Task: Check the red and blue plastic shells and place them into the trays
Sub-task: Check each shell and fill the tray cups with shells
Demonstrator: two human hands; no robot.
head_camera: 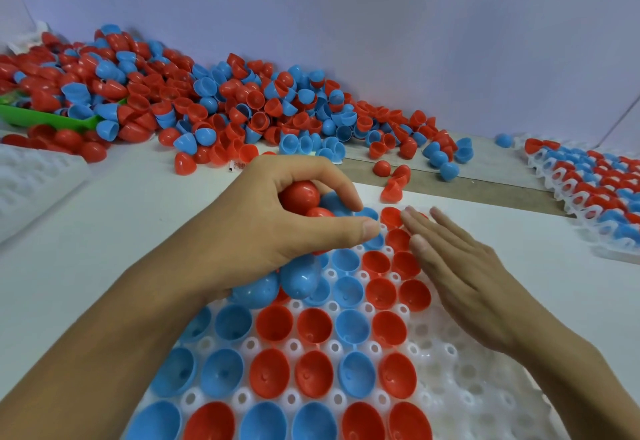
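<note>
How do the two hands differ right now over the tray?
The left hand is curled round a clutch of red and blue shells; the right hand holds nothing. The left hand's thumb and fingers bend inward, while the right hand's fingers lie straight and flat, their tips at the red shells in the tray. The left hand sits over the filled blue columns, the right toward the empty cups. Both hover at the tray's far rows.

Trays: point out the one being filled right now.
The white tray under both hands; its right columns are empty, unlike the tray at far right.
</note>
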